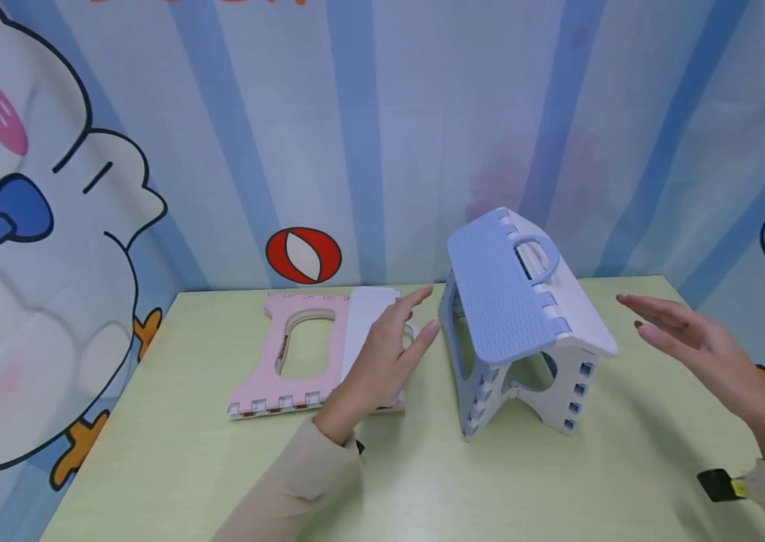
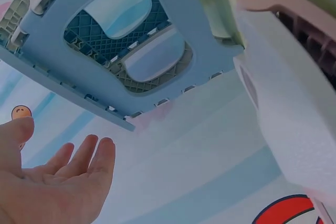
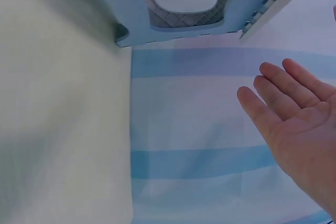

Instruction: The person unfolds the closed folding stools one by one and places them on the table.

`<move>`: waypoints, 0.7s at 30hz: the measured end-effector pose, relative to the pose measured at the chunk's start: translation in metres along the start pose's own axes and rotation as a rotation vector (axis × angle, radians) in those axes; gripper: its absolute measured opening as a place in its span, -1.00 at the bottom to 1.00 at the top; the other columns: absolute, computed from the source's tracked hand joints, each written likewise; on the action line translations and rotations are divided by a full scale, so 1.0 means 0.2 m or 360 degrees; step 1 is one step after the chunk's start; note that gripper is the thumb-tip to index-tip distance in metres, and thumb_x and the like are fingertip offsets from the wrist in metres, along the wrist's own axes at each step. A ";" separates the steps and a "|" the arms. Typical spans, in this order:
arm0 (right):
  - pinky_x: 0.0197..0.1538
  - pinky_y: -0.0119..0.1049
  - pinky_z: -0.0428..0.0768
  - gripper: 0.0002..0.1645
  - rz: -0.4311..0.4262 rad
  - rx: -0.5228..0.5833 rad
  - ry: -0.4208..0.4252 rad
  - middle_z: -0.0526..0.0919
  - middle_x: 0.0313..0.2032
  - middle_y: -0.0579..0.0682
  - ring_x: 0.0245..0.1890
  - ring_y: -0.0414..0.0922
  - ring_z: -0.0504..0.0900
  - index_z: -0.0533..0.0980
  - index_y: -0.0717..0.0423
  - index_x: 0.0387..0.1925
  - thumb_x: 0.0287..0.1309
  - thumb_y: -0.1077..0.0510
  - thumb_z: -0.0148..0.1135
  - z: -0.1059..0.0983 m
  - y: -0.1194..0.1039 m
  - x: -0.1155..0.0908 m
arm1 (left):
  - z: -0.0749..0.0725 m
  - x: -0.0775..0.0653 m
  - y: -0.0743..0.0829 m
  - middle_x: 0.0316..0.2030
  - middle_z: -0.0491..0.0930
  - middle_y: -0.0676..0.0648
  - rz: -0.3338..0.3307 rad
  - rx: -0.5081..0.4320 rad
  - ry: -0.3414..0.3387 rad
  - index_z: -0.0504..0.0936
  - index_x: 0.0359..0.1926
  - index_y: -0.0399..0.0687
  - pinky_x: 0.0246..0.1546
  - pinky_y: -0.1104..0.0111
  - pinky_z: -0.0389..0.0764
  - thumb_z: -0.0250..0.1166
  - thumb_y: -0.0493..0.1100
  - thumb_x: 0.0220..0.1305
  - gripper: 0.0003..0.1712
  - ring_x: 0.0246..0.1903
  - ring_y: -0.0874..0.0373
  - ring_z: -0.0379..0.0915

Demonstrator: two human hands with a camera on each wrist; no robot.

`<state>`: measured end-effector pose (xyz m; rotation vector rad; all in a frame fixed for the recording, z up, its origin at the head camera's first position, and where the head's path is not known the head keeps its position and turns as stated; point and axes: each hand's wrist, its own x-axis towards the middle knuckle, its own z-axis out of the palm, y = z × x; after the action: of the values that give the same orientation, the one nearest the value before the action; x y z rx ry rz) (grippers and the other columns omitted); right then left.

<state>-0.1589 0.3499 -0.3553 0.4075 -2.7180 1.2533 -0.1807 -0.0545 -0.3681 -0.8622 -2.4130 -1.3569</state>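
Note:
A blue and white folding stool (image 1: pixel 504 301) stands half unfolded on the table, its top peaked like a roof and its loop handle (image 1: pixel 540 260) sticking up at the ridge. To its left my left hand (image 1: pixel 382 354) hovers with straight fingers and thumb apart, holding nothing; the left wrist view shows its palm (image 2: pixel 63 182) turned up below the stool's blue side. My right hand (image 1: pixel 701 346) is raised on the other side, fingers extended, a gap between it and the stool. Behind my left hand lies a pink and white folding stool (image 1: pixel 315 301), folded flat.
The pale green table (image 1: pixel 172 467) ends at the back against a blue striped cloth (image 1: pixel 423 150) printed with cartoon figures and a red ball (image 1: pixel 303 255). A black strap piece (image 1: pixel 717 485) shows at my right sleeve.

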 end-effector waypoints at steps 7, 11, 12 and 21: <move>0.00 -0.75 0.35 -0.32 -0.0057 -0.0022 -0.0004 0.21 0.48 -0.04 0.28 -0.49 0.28 0.17 -0.15 0.53 0.47 0.11 0.10 -0.03 -0.12 0.06 | -0.01 0.06 0.04 0.48 0.17 0.03 0.0034 0.0010 -0.0050 0.12 0.55 0.04 0.42 0.08 0.15 -0.03 0.17 0.55 -0.30 0.46 0.15 0.03; 0.06 -0.76 0.29 -0.26 -0.0072 -0.0024 -0.0078 0.10 0.52 -0.13 0.42 -0.36 0.15 0.08 -0.27 0.55 0.48 0.10 0.09 -0.04 -0.19 0.11 | -0.01 0.11 0.08 0.52 0.08 0.05 0.0070 0.0019 -0.0114 0.06 0.57 0.01 0.44 0.07 0.09 -0.03 0.22 0.54 -0.24 0.48 0.17 -0.06; 0.08 -0.76 0.28 -0.25 -0.0091 -0.0012 -0.0102 0.07 0.53 -0.15 0.45 -0.33 0.12 0.06 -0.28 0.56 0.48 0.11 0.08 -0.05 -0.21 0.12 | -0.01 0.12 0.09 0.52 0.07 0.05 0.0087 0.0022 -0.0129 0.05 0.57 0.01 0.45 0.08 0.08 -0.03 0.22 0.54 -0.23 0.49 0.18 -0.08; 0.38 0.35 0.04 -0.17 -0.0176 0.0088 -0.0238 -0.05 0.56 -0.14 0.51 0.18 -0.04 0.01 -0.31 0.56 0.44 0.17 0.11 -0.02 -0.31 0.23 | 0.02 0.24 0.18 0.56 -0.12 0.13 0.0150 0.0090 -0.0279 -0.08 0.59 0.09 0.47 0.32 -0.05 -0.01 0.19 0.54 -0.21 0.50 0.35 -0.29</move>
<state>-0.1840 0.3056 -0.2969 0.6738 -2.7424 1.3205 -0.1971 -0.0192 -0.3222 -1.1067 -2.4902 -1.2194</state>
